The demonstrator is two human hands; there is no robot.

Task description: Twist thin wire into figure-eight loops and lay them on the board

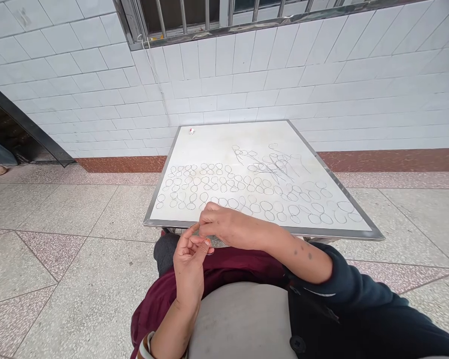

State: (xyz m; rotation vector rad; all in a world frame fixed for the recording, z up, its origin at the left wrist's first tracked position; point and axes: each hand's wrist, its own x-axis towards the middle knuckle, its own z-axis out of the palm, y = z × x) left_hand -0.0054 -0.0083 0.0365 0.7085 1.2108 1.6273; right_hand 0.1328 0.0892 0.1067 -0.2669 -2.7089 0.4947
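Broadly, a white-tiled wall (247, 89) fills the top of the frame, and below it, at the centre, stands a white-topped table (209, 144) with a grey metal edge. Just over the table's near edge, at the lower centre, the person's two bare hands meet. The right hand (217, 223) is nearly closed, its fingers bent and bunched together; the left hand (190, 252) is half curled, thumb drawn in towards the fingers, with an orange patch at the thumb's tip. Both look set for a fine pinch, but I cannot tell whether a strand lies between the fingertips.

Right of centre on the tabletop sprawls a loose tangle of thin dark strands (271, 166). Nearer the hands, rows of thin dark loops (228, 185), many paired like figure eights, spread across the middle and near part of the table. They should be almost weightless and springy rather than limp, probably wire-like, easily bent out of shape and awkward to lift off a smooth top; a fingertip pinch where two rounds meet seems the best hold. Smallest, at the table's upper left corner, sits a tiny red-and-white object (192, 131), any print on it too small to read. No brand, label or writing is legible elsewhere.
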